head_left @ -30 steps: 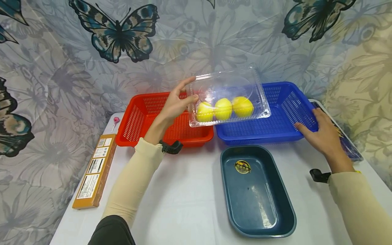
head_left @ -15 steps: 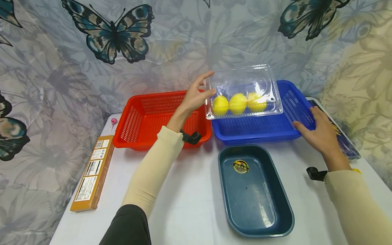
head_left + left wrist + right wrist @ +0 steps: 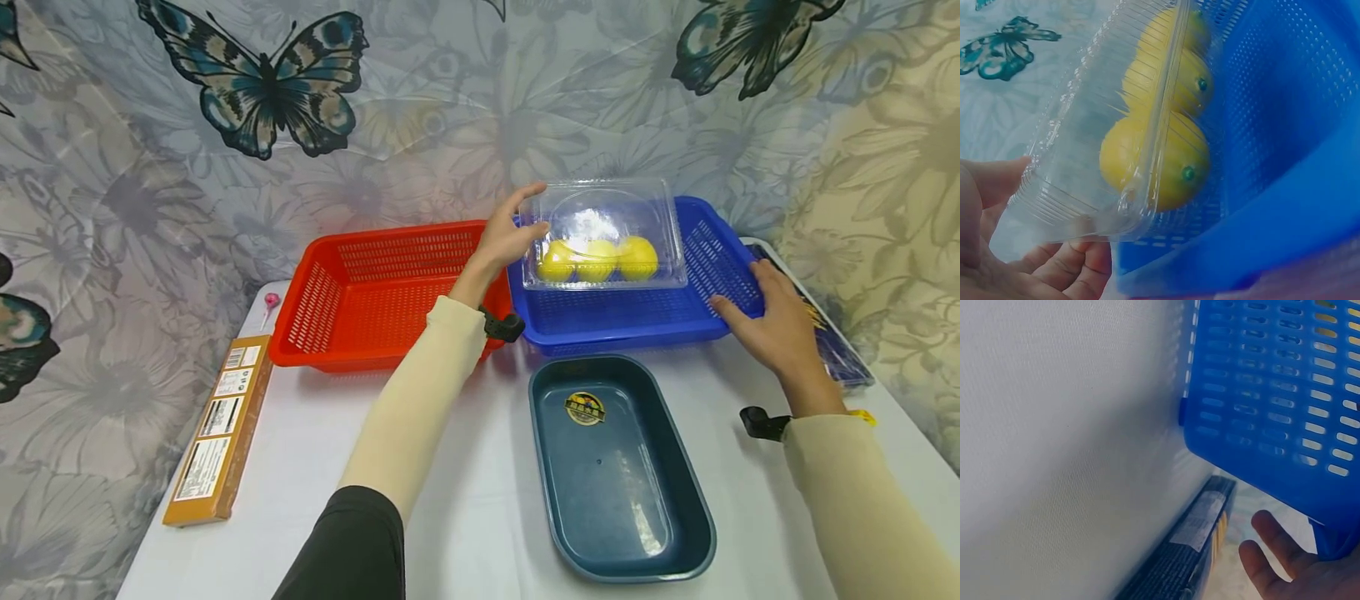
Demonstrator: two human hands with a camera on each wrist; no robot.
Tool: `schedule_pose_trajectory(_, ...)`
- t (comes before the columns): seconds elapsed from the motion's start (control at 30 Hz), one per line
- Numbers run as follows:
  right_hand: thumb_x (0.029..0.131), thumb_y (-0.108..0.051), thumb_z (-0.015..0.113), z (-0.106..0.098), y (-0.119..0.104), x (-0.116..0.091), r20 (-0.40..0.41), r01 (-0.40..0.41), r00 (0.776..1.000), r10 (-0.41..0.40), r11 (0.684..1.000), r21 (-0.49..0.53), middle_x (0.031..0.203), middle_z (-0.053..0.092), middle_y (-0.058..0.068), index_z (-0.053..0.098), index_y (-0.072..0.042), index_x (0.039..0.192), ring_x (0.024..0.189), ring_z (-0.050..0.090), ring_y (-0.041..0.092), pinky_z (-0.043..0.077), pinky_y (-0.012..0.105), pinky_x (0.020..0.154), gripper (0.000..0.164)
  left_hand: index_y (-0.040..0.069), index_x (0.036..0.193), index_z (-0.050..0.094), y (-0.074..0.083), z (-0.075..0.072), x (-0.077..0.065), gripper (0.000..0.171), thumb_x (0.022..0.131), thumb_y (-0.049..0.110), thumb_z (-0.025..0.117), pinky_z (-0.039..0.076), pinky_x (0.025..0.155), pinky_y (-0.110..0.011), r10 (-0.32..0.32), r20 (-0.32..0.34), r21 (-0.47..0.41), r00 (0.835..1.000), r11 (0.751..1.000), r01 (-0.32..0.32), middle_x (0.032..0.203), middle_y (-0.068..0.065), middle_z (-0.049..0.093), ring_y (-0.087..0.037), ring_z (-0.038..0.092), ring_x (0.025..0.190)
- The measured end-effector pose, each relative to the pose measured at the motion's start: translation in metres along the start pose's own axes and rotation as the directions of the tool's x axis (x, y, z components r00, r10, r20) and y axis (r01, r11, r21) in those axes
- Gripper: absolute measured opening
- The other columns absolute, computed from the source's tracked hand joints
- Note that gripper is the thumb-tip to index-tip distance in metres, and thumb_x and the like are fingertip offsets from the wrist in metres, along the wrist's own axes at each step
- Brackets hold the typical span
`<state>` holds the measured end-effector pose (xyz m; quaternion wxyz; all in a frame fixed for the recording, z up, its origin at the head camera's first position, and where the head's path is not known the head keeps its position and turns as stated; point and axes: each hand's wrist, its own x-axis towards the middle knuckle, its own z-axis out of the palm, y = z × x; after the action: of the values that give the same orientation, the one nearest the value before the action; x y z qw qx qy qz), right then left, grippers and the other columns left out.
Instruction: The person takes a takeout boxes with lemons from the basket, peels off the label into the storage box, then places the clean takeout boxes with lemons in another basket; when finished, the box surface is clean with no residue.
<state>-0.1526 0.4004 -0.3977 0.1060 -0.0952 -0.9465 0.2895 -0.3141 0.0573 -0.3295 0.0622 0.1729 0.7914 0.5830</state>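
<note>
My left hand (image 3: 504, 242) grips the left end of a clear plastic clamshell box (image 3: 600, 197), thumb on the near side. Inside lie three yellow lemons (image 3: 638, 257) in a row; the left wrist view shows green stem ends on the lemons (image 3: 1154, 156). The box is tilted, over the back part of a blue perforated basket (image 3: 615, 325); whether it touches the basket I cannot tell. My right hand (image 3: 783, 329) holds the basket's right rim, thumb on the inner side. In the right wrist view two fingertips (image 3: 1262, 520) show outside the basket wall.
A red basket (image 3: 375, 325) stands left of the blue one. A dark teal tray (image 3: 600, 492) lies in front. At the left are an orange-brown box (image 3: 217, 433) and a pink lollipop (image 3: 272, 300). A dark flat box (image 3: 832, 354) lies behind my right hand.
My left hand has carried the clamshell box with the lemons to the right, from between the two baskets to over the blue one, and lower. My right hand stays on the rim.
</note>
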Motion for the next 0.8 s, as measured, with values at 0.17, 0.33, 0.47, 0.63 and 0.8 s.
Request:
schedule_pose_trajectory(0.17, 0.102, -0.046, 0.05, 0.003, -0.003, 0.002, 0.003, -0.006, 1.0, 0.006, 1.0, 0.009, 0.171, 0.004, 0.021, 0.012, -0.002, 0.163, 0.156, 0.008, 0.05, 0.01, 0.072, 0.121, 0.084, 0.032, 0.149, 0.05, -0.007, 0.008, 0.006, 0.059, 0.097, 0.01, 0.067, 0.042, 0.115, -0.048, -0.037, -0.002, 0.021, 0.999, 0.999, 0.037, 0.158, 0.0, 0.044, -0.025, 0.039, 0.146)
schedule_pose_trajectory(0.33, 0.102, -0.046, 0.049, 0.004, -0.005, 0.002, 0.007, -0.015, 1.0, 0.014, 1.0, 0.016, 0.171, 0.003, 0.02, 0.011, -0.003, 0.163, 0.156, 0.006, 0.049, 0.009, 0.072, 0.121, 0.084, 0.03, 0.151, 0.047, -0.011, 0.015, 0.01, 0.062, 0.096, 0.01, 0.067, 0.046, 0.11, -0.047, -0.036, 0.006, 0.035, 0.999, 0.999, 0.036, 0.158, 0.0, 0.044, -0.025, 0.042, 0.144)
schedule_pose_trajectory(0.47, 0.102, -0.046, 0.048, 0.003, -0.004, 0.001, -0.003, -0.023, 1.0, 0.023, 1.0, 0.009, 0.171, 0.003, 0.02, 0.011, -0.003, 0.163, 0.156, 0.006, 0.049, 0.008, 0.072, 0.121, 0.083, 0.027, 0.152, 0.046, -0.012, 0.022, 0.011, 0.062, 0.096, 0.01, 0.067, 0.046, 0.11, -0.046, -0.003, 0.018, 0.059, 1.0, 0.998, 0.002, 0.159, 0.004, 0.043, -0.024, 0.041, 0.145)
schedule_pose_trajectory(0.63, 0.102, -0.046, 0.047, 0.002, -0.003, 0.0, -0.004, -0.03, 1.0, 0.03, 1.0, 0.001, 0.171, 0.002, 0.02, 0.01, -0.003, 0.163, 0.156, 0.005, 0.049, 0.008, 0.072, 0.121, 0.083, 0.026, 0.151, 0.047, -0.014, 0.029, 0.012, 0.06, 0.097, 0.009, 0.066, 0.047, 0.11, -0.044, 0.017, 0.017, 0.064, 1.0, 0.998, -0.018, 0.16, 0.005, 0.042, -0.023, 0.04, 0.145)
schedule_pose_trajectory(0.8, 0.102, -0.046, 0.048, 0.001, -0.002, -0.002, -0.007, -0.03, 1.0, 0.03, 1.0, 0.002, 0.171, 0.003, 0.02, 0.011, -0.003, 0.163, 0.156, 0.006, 0.049, 0.009, 0.072, 0.121, 0.083, 0.027, 0.151, 0.047, -0.015, 0.033, 0.011, 0.059, 0.097, 0.012, 0.066, 0.048, 0.107, -0.044, 0.008, 0.024, 0.076, 1.0, 0.997, -0.01, 0.158, 0.005, 0.043, -0.023, 0.044, 0.142)
